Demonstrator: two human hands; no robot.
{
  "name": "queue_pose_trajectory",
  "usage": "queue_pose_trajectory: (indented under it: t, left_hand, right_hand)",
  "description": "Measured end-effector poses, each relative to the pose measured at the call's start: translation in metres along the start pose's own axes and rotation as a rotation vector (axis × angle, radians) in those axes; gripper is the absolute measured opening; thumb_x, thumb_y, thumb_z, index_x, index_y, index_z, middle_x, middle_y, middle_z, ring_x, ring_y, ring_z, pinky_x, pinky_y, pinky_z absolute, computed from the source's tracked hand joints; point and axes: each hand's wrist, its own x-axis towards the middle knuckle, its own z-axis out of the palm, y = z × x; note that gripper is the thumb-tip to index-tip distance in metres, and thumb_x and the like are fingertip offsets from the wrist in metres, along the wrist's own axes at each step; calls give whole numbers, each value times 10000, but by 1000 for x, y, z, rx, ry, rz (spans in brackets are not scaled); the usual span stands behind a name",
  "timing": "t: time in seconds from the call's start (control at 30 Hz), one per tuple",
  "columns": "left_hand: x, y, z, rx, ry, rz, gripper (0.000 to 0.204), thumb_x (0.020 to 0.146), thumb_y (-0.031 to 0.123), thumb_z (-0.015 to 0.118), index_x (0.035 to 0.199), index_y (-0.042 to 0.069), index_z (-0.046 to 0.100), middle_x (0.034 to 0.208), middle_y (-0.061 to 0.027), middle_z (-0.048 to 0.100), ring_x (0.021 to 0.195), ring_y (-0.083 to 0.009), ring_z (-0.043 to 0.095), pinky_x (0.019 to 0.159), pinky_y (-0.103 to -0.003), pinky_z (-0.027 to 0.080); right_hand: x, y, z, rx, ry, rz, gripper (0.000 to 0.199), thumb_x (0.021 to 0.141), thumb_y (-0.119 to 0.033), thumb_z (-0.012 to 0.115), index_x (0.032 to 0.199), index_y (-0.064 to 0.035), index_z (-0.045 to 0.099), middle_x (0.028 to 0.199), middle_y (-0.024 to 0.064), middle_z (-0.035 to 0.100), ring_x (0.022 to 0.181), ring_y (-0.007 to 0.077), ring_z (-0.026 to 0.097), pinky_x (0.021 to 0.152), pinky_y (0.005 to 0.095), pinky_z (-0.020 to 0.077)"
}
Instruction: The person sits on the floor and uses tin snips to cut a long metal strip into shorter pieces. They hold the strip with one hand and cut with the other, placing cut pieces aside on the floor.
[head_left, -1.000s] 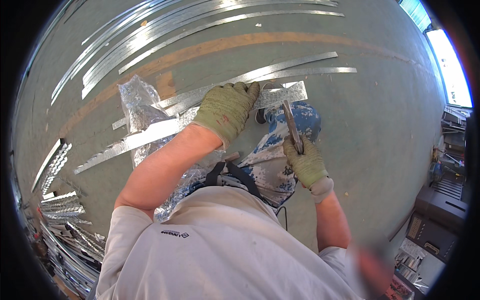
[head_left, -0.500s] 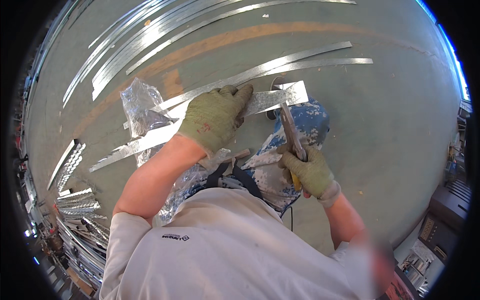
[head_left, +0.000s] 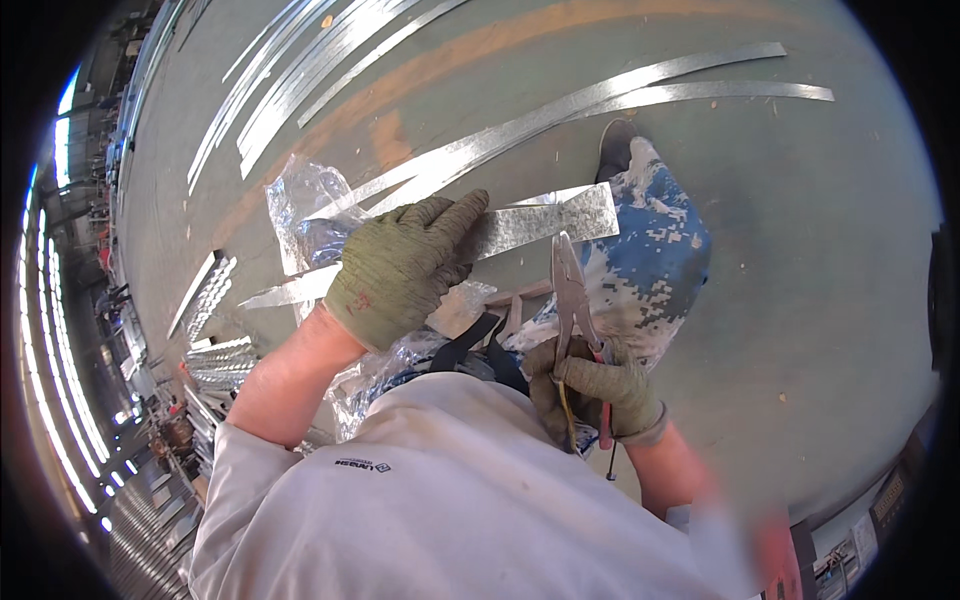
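A galvanized sheet metal strip [head_left: 553, 220] lies across in front of me, its squared end reaching to the right over my raised knee. My left hand [head_left: 405, 265], in an olive work glove, is closed over the strip, fingers along its upper face and thumb at the near edge. In my right hand [head_left: 600, 390], also gloved, is a pair of metal snips [head_left: 572, 295], pointing away from me. Red and yellow show on its handles. The snips' tips sit just short of the strip's near edge, apart from it as far as I can see.
Long metal strips [head_left: 650, 85] lie on the floor ahead, with more strips [head_left: 330, 60] at the far left. Clear plastic wrap [head_left: 305, 205] bunches left of the strip. Punched metal pieces [head_left: 215, 295] are piled at the left. My shoe [head_left: 617, 145] stands beyond the strip.
My right hand has drawn the snips back from the strip's near edge, toward me. The left hand keeps its hold on the strip. My view has turned, shifting the floor strips.
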Motion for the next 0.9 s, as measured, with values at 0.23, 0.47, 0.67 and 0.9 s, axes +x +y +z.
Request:
queue_pose_trajectory:
  t: [0.23, 0.47, 0.67, 0.9]
  left_hand:
    - [1, -6, 6, 31, 68, 73, 521, 1010, 230, 784, 1512, 134, 685, 1215, -122, 795, 1017, -359, 781, 833, -479, 639]
    - [-2, -9, 11, 118, 118, 108, 703, 894, 166, 852, 1558, 95, 632, 1393, -167, 735, 1269, -384, 724, 1059, -491, 601]
    - [-54, -4, 3, -319, 405, 364, 555, 932, 87, 838, 1465, 55, 688, 1340, -183, 759, 1272, -366, 736, 1106, -445, 590]
    - [-131, -35, 46, -1550, 92, -435, 402, 1121, 334, 748, 1398, 43, 751, 1349, -117, 786, 1251, -250, 745, 1122, -442, 577]
  right_hand:
    - [19, 14, -4, 202, -213, -98, 432, 1043, -277, 773, 1310, 61, 734, 919, 198, 766, 651, 282, 738, 595, 370, 594]
    - [16, 6, 22, 130, -41, -147, 483, 1042, -254, 764, 1385, 81, 703, 921, 194, 779, 692, 296, 771, 615, 384, 627]
    - [8, 11, 37, -43, -70, -192, 506, 1037, -244, 751, 1413, 90, 691, 989, 171, 812, 713, 278, 784, 604, 384, 625]
    - [2, 21, 64, -143, -34, -276, 568, 1037, -278, 742, 1455, 97, 660, 1040, 199, 807, 706, 310, 779, 603, 424, 633]
